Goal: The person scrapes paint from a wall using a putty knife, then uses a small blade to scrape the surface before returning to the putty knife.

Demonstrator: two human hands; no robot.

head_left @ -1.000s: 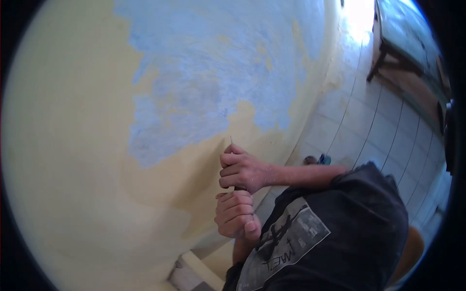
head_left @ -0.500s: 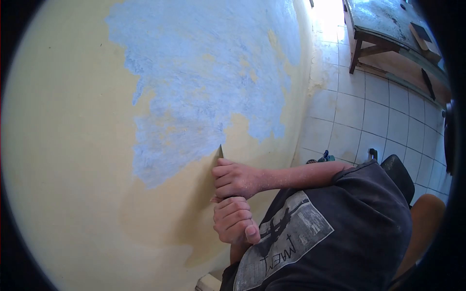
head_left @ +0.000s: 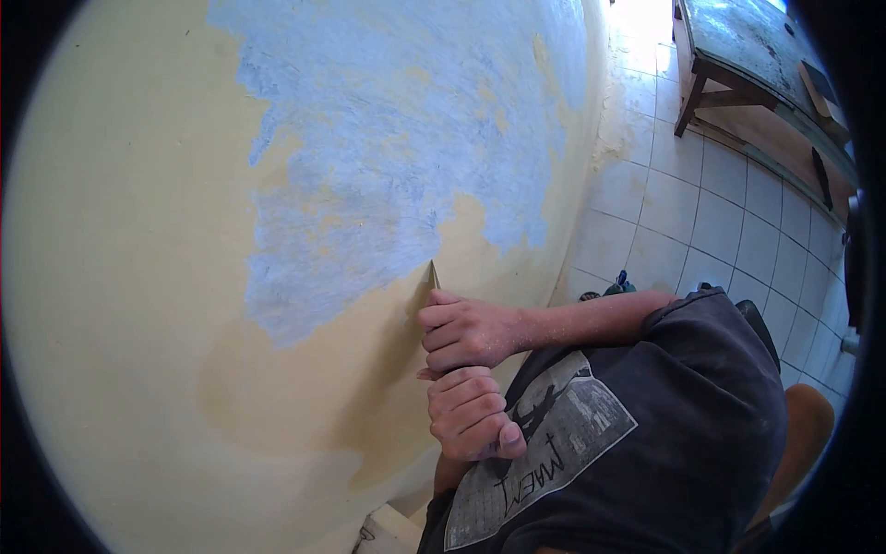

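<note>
A person's two bare hands work at a cream wall (head_left: 138, 277) on which a broad, ragged blue patch (head_left: 369, 175) spreads, streaked and flecked with remnants of yellow. The right hand (head_left: 471, 334), its forearm dotted with pale specks, grips a scraper (head_left: 436, 276) whose narrow blade rises from the fist to the lower edge of the blue. The left hand (head_left: 469, 414) is clenched directly below, touching the right and apparently closed around the same tool, though its handle is hidden from view. A long shadow (head_left: 374, 397) falls on the wall beside the hands, among tan blotches. The person's dark shirt (head_left: 701, 415) carries a gray printed panel (head_left: 581, 425). At right, white floor tiles (head_left: 669, 189) run from the wall's foot to a worn table (head_left: 748, 51) on wooden legs. Strong light washes the floor's far end, and a pale block (head_left: 392, 534) sits at the bottom edge.
</note>
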